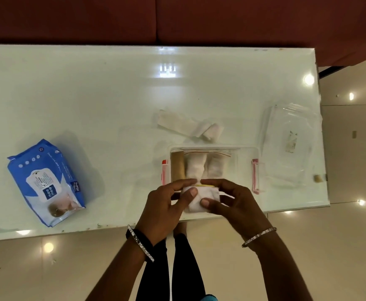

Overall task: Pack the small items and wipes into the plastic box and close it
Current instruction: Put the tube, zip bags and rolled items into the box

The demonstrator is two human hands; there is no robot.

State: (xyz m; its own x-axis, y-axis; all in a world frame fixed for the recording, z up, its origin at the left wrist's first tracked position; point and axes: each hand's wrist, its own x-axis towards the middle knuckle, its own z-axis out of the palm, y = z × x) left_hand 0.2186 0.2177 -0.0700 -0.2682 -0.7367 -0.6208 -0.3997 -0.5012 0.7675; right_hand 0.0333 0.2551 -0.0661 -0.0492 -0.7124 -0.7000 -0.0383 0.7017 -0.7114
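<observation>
A clear plastic box [246,152] with pink side latches stands open near the table's front edge. Inside it lie a tan roll [177,167] and two white rolled bundles [196,168]. Over the box's near side, my left hand [162,210] and my right hand [232,202] both pinch a small white packet [199,202] with a yellow strip along its top. The blue pack of wipes [47,181] lies far to the left. The clear lid [290,144] lies right of the box.
Just behind the box, a loose white bandage strip with small rolls [190,124] lies on the glossy white table [90,94]. A small tan piece [318,178] sits at the table's right edge. Beyond the table's far edge is a dark red surface.
</observation>
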